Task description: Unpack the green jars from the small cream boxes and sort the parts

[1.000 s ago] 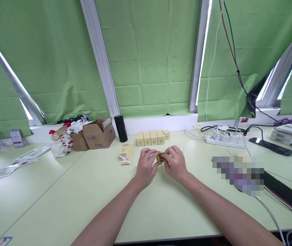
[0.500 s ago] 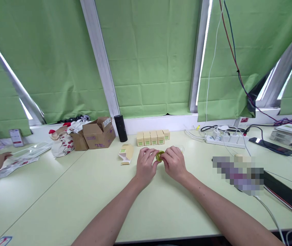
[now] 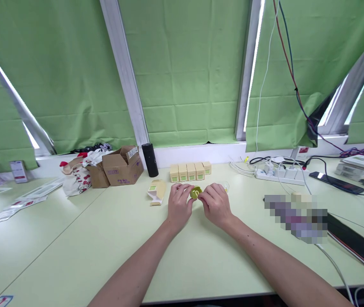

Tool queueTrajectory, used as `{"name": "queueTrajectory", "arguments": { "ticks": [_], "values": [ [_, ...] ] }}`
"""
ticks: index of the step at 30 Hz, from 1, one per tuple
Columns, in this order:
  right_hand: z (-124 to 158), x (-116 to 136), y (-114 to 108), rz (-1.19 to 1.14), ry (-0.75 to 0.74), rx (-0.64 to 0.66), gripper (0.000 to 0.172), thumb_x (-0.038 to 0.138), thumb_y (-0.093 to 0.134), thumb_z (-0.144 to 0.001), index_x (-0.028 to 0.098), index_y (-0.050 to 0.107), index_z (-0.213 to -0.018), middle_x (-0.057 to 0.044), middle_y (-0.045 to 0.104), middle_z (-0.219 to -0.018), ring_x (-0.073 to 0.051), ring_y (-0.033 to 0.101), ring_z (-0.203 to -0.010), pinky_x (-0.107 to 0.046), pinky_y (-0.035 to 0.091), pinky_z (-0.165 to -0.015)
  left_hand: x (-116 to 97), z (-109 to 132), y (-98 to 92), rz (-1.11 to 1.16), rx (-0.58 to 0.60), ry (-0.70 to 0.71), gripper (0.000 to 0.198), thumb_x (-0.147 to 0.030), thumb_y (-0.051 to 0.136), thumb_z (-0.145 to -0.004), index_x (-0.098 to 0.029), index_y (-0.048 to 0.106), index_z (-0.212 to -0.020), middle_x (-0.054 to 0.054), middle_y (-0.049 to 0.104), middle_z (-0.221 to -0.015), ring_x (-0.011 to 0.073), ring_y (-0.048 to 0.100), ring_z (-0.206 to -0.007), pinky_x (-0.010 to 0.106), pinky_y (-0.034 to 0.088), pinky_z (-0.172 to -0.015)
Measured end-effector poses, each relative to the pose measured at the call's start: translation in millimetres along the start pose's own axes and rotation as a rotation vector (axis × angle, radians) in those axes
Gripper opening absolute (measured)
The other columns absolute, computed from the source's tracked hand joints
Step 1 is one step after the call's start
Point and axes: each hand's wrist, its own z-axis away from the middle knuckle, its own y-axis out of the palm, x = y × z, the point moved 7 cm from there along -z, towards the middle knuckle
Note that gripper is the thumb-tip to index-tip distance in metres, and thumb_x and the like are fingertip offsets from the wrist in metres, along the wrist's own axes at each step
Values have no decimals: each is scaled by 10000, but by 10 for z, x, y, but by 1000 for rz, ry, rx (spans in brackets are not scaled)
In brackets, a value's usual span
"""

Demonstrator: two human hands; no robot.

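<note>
Over the middle of the table, my left hand (image 3: 180, 205) pinches the left edge of a small olive-green round piece (image 3: 195, 192), perhaps a cap or shallow cup. Its face is turned toward me, and a pale curved strip shows on it. My right hand (image 3: 215, 203) is closed, with thumb and fingertips at the right edge of the same piece. Just beyond my right hand lies a clear round plastic thing (image 3: 226, 186), partly hidden by the knuckles. An opened cream carton (image 3: 157, 191) lies on its side left of my hands. Several small cream boxes (image 3: 187, 172) stand in a row behind.
A black cylinder (image 3: 150, 160), a brown cardboard box (image 3: 123, 166) and a printed cloth bag (image 3: 76, 178) stand at the back left. To the right are a white power strip (image 3: 280, 174), a phone (image 3: 337, 182), cables and a long black object (image 3: 356, 241).
The olive-green piece has turned its face more toward me and shifted slightly left with my left hand. My right fingers have drawn back to its edge. Another person's arm has left at far left.
</note>
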Motion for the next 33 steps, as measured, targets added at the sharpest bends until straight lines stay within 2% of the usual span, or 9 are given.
{"name": "queueTrajectory", "arguments": {
  "ticks": [5,10,14,18,23,28,31,33],
  "values": [
    [12,27,-2,-61,18,-17,205,158,528,-1013,209,677,-882,-57,646,-811,-214,514,-831,-363,351,-764,252,19,-11,-6,-45,-141,388,-204,709,-909,-250,662,-1291,89,705,-1202,311,520,-1192,519,503,-1021],
    [26,-93,117,-88,95,28,201,108,518,-995,200,679,-915,-68,720,-933,-211,581,-905,-348,362,-784,431,31,-42,61,-97,-343,438,-249,724,-903,-255,638,-1332,93,696,-1208,302,511,-1205,509,488,-1029],
    [-27,-205,389,-32,148,150,192,96,547,-970,195,698,-907,-60,749,-924,-213,581,-917,-349,343,-809,527,43,-97,180,-181,-492,492,-261,729,-887,-260,606,-1363,107,661,-1217,266,567,-1166,413,529,-914],
    [-101,-289,867,80,218,425,221,69,556,-939,202,731,-924,-69,762,-953,-224,560,-967,-360,320,-842,616,52,-126,271,-245,-579,352,-351,699,-913,-241,639,-1242,109,663,-1199,234,603,-1090,341,527,-818],
    [-197,-309,1267,126,260,509,230,63,582,-899,198,768,-884,-95,743,-920,-245,536,-996,-373,298,-825,748,85,-77,424,-288,-735,294,-449,676,-910,-207,651,-1075,95,708,-1090,203,651,-956,267,496,-696],
    [-201,-357,1439,174,300,557,202,86,628,-870,188,793,-928,-135,721,-989,-281,511,-1064,-390,288,-861,793,114,-29,562,-325,-854,394,-561,739,-821,-193,644,-925,90,724,-918,222,691,-859,249,477,-592],
    [-180,-363,1445,187,305,581,211,84,620,-872,180,788,-954,-140,722,-1010,-292,505,-1089,-394,288,-877,799,144,13,623,-300,-928,438,-604,746,-800,-191,629,-886,61,705,-782,188,664,-713,229,435,-516],
    [-158,-344,1403,189,302,585,226,81,603,-881,172,776,-995,-141,721,-1028,-297,507,-1109,-394,292,-883,792,164,44,687,-281,-976,469,-634,738,-799,-189,613,-879,66,720,-776,163,625,-653,219,414,-478]
  ]
}}
